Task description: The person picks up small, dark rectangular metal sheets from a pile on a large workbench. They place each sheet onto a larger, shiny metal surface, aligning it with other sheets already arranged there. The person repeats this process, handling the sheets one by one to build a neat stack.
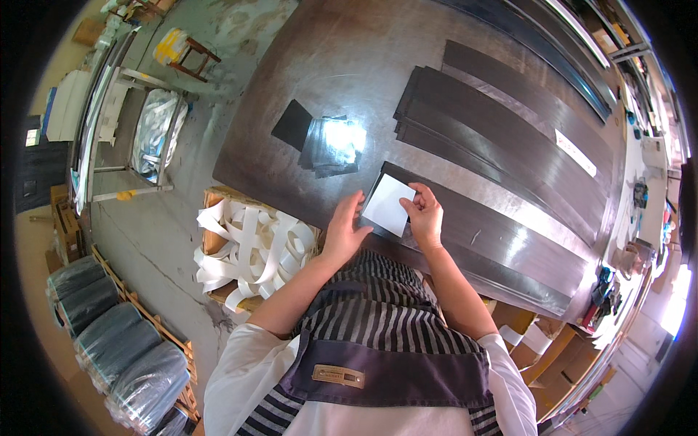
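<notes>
A white square sheet (387,206) lies over the near left end of a long dark strip (465,221) on the table. My right hand (426,219) pinches the sheet's right edge between thumb and fingers. Beside the sheet's left edge is my left hand (345,229), thumb and fingers apart with nothing gripped between them. Farther off and to the left, a loose pile of dark square pieces (327,149) rests on the table, part of it washed out by glare. One matte black square (292,125) sticks out at its left.
More long dark strips (472,109) lie across the right of the dark table (356,51), one with a white label (576,152). A box of curled white strips (251,247) stands below the table's left edge. Wrapped dark rolls (120,330) and a stool (187,54) are on the floor.
</notes>
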`<state>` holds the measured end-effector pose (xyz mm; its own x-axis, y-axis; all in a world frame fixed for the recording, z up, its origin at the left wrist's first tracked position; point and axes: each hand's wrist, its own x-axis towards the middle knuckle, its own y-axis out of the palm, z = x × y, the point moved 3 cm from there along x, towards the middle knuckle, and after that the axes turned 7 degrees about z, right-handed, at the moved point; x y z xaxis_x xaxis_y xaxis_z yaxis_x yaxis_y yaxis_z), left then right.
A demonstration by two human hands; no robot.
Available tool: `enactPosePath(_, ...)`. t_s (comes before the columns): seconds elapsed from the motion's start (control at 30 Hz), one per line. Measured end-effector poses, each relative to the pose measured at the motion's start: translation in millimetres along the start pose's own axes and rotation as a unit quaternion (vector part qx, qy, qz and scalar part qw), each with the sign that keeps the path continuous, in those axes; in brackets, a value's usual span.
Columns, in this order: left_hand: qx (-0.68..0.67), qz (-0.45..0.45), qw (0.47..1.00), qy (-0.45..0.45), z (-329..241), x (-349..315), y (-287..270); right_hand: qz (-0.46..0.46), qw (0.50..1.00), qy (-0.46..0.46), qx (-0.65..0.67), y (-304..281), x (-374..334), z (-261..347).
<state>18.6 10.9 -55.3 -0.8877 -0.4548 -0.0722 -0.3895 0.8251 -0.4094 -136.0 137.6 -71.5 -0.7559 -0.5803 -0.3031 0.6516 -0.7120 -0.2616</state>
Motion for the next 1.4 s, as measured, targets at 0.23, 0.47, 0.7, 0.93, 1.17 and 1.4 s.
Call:
enactPosePath(0.23,0.045,-0.013,0.999,0.018,2,-2,6,-0.015,0.998,0.0,-0.054,3,1,-6)
enactPosePath(0.47,0.057,-0.016,0.998,0.028,3,-3,7,-0.018,0.997,-0.003,-0.072,5,0,2)
enactPosePath(0.7,0.057,-0.012,0.998,0.022,5,-3,8,-0.031,0.997,-0.001,-0.073,7,1,-1)
enactPosePath(0.93,0.035,-0.015,0.999,0.018,4,-3,6,-0.028,0.998,0.001,-0.064,6,2,-8)
enactPosePath(1.17,0.018,-0.019,1.0,0.007,1,-3,6,-0.029,0.998,0.004,-0.054,7,0,0)
enactPosePath(1.4,0.061,-0.013,0.998,0.031,-4,0,4,-0.035,0.997,0.004,-0.066,8,1,-1)
